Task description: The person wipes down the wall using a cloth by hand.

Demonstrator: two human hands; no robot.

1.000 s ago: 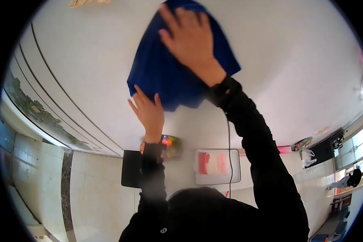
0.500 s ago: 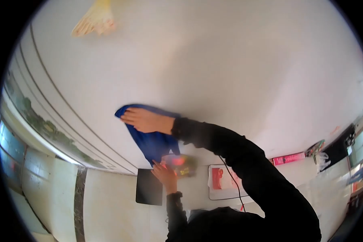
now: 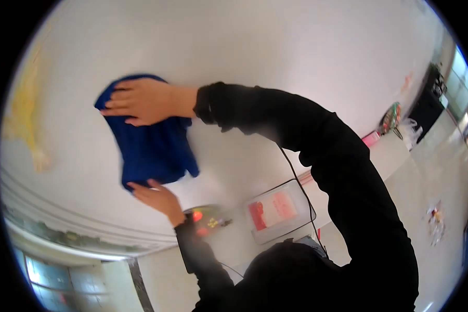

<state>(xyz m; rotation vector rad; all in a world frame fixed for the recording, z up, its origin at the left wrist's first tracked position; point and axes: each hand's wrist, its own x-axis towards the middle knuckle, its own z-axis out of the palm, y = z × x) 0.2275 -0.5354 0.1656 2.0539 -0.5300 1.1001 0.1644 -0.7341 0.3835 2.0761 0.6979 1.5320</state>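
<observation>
A dark blue cloth (image 3: 153,145), maybe a garment, lies on the white tabletop, with its lower edge uneven. My right hand (image 3: 140,102) rests flat on its upper part, fingers spread. At the cloth's lower left corner is my left hand (image 3: 158,199), its fingers stretched out and apart over the edge. The tips of the left fingers touch the cloth; no firm grip shows.
Close to my left wrist lies a pack with red and yellow bits (image 3: 208,221). A clear plastic tray (image 3: 281,210) with a red and white card stands near my body. Yellow fabric (image 3: 26,109) lies at far left. A black cable (image 3: 295,174) runs past my right sleeve.
The view has turned, shifting the surroundings. More of the blue cloth shows, spread wider between my hands. Both hands stay at the cloth; my left fingers remain at its lower edge.
</observation>
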